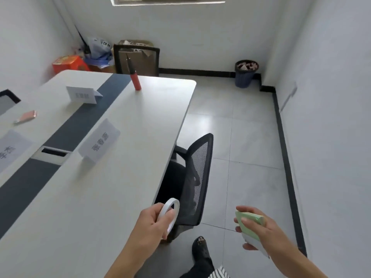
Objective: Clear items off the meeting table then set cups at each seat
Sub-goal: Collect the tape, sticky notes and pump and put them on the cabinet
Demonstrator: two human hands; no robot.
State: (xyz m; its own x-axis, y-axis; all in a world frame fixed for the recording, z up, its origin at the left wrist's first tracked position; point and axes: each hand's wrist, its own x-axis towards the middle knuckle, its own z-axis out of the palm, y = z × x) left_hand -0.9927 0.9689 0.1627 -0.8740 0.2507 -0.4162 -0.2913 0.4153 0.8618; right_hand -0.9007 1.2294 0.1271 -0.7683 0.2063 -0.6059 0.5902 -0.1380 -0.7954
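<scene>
My left hand (155,220) grips a white tape roll (170,211) just past the near right edge of the white meeting table (124,177). Over the floor to the right, my right hand (255,231) holds a light green pad (250,221) with something white under it. On the table stand a red hand pump (136,80) near the far end, three folded paper name cards (82,94) (99,142) (8,150), and a pink flat object (26,116) at the left.
A black mesh chair (192,181) is tucked at the table's right side, another black chair (136,60) at the far end. Cardboard boxes, bags and a red box (69,64) fill the far left corner. A dark waste bin (246,73) stands by the back wall. My foot (200,247) is on the tiled floor.
</scene>
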